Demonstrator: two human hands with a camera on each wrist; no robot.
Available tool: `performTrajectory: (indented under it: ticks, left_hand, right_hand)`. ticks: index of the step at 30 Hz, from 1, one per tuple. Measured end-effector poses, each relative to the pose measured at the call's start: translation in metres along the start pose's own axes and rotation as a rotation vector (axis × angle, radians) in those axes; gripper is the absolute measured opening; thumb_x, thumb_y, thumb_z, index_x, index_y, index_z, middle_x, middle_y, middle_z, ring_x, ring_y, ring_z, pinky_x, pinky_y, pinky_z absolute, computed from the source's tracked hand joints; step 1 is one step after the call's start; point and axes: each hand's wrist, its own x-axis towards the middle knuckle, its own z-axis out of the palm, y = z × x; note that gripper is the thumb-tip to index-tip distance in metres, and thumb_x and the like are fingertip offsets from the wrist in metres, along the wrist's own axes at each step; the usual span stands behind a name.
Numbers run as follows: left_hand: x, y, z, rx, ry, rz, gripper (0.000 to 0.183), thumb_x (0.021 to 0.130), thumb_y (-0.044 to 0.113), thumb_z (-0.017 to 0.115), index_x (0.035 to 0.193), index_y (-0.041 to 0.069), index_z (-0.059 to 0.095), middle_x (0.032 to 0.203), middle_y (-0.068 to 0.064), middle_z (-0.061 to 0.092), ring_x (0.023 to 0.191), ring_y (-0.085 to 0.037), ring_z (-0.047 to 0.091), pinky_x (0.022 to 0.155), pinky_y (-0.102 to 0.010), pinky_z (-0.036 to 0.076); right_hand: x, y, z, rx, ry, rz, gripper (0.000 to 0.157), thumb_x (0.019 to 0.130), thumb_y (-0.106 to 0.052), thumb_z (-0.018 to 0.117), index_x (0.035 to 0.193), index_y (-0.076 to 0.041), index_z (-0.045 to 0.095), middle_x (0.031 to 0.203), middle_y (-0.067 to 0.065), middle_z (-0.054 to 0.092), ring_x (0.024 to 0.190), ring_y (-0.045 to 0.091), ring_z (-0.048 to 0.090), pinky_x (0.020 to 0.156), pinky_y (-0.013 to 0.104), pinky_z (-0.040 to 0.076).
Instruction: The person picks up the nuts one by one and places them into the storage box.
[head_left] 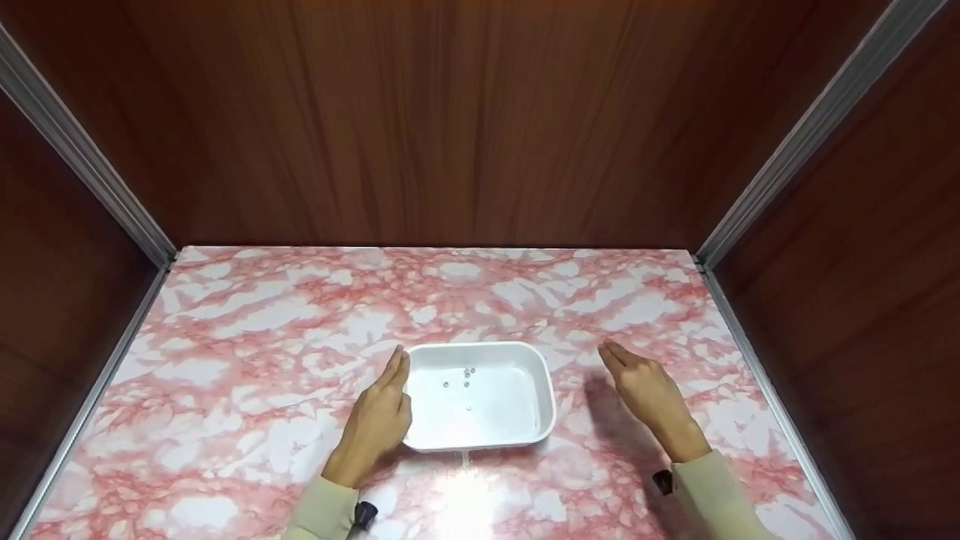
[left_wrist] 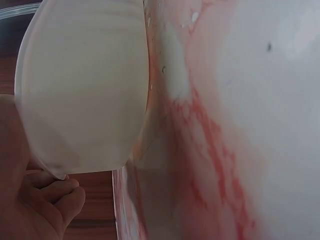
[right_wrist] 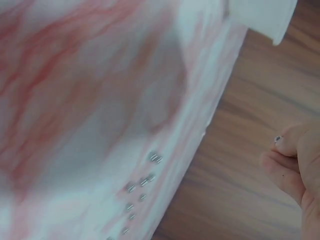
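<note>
A white rectangular tray with rounded corners stands on the table, with several small silver pieces scattered on its floor. My left hand holds the tray's left side at the rim; its fingers show at the tray's edge in the left wrist view. To the right of the tray and apart from it, my right hand is raised above the table. Its thumb and fingertip pinch a small silver piece with a dark centre. More small silver cylinders lie on the table in the right wrist view.
The red-and-white marbled tabletop is enclosed by brown wood-grain panels at the back and both sides. Grey metal strips run along the corners. A bright reflection lies on the table in front of the tray.
</note>
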Motion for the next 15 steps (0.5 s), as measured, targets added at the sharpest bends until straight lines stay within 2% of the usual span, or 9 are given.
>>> performTrajectory:
  ticks: [5,7,9,12,13,15]
  left_hand:
    - [0.002,-0.001,0.000,0.019,0.029,0.015,0.057,0.102,0.003,0.053,0.157,-0.007,0.041,0.169,-0.021,0.036,0.052,-0.006,0.031,0.056,-0.024,0.040]
    - [0.002,-0.001,0.001,0.024,0.036,0.015,0.057,0.101,0.003,0.053,0.156,-0.007,0.041,0.169,-0.020,0.037,0.055,-0.007,0.037,0.059,-0.024,0.041]
    - [0.002,0.000,0.001,0.020,0.030,0.014,0.057,0.102,0.003,0.052,0.156,-0.008,0.041,0.169,-0.021,0.036,0.054,-0.008,0.037,0.055,-0.025,0.043]
    - [0.001,0.000,0.001,0.025,0.031,0.017,0.056,0.102,0.003,0.052,0.156,-0.009,0.041,0.169,-0.021,0.036,0.056,-0.009,0.043,0.057,-0.024,0.045]
    - [0.001,0.001,0.001,0.028,0.035,0.022,0.056,0.101,0.003,0.052,0.155,-0.009,0.042,0.169,-0.022,0.037,0.059,-0.011,0.047,0.059,-0.025,0.046]
    - [0.002,0.001,0.001,0.035,0.043,0.030,0.056,0.101,0.002,0.053,0.154,-0.010,0.043,0.168,-0.022,0.038,0.068,-0.016,0.058,0.065,-0.027,0.049]
  right_hand:
    - [0.018,-0.009,-0.002,0.071,0.025,0.018,0.035,0.082,0.012,0.075,0.117,0.006,0.076,0.115,0.022,0.078,0.091,0.035,0.078,0.069,0.041,0.064]
    - [0.025,-0.013,-0.004,0.127,0.018,0.043,0.035,0.083,0.012,0.076,0.117,0.005,0.076,0.115,0.022,0.078,0.092,0.035,0.078,0.072,0.040,0.065]
    - [0.031,-0.017,-0.005,0.196,0.009,0.071,0.036,0.083,0.012,0.077,0.119,0.005,0.076,0.116,0.022,0.078,0.095,0.035,0.078,0.074,0.040,0.065]
    - [0.037,-0.022,-0.007,0.285,0.001,0.123,0.038,0.084,0.012,0.077,0.120,0.002,0.077,0.116,0.020,0.079,0.097,0.033,0.079,0.074,0.039,0.065]
    - [0.039,-0.023,-0.007,0.309,0.000,0.137,0.038,0.084,0.013,0.077,0.120,0.001,0.077,0.116,0.019,0.080,0.097,0.031,0.079,0.073,0.037,0.065]
    - [0.044,-0.026,-0.008,0.356,-0.004,0.161,0.039,0.085,0.014,0.075,0.121,-0.001,0.078,0.114,0.017,0.080,0.084,0.023,0.078,0.067,0.031,0.062]
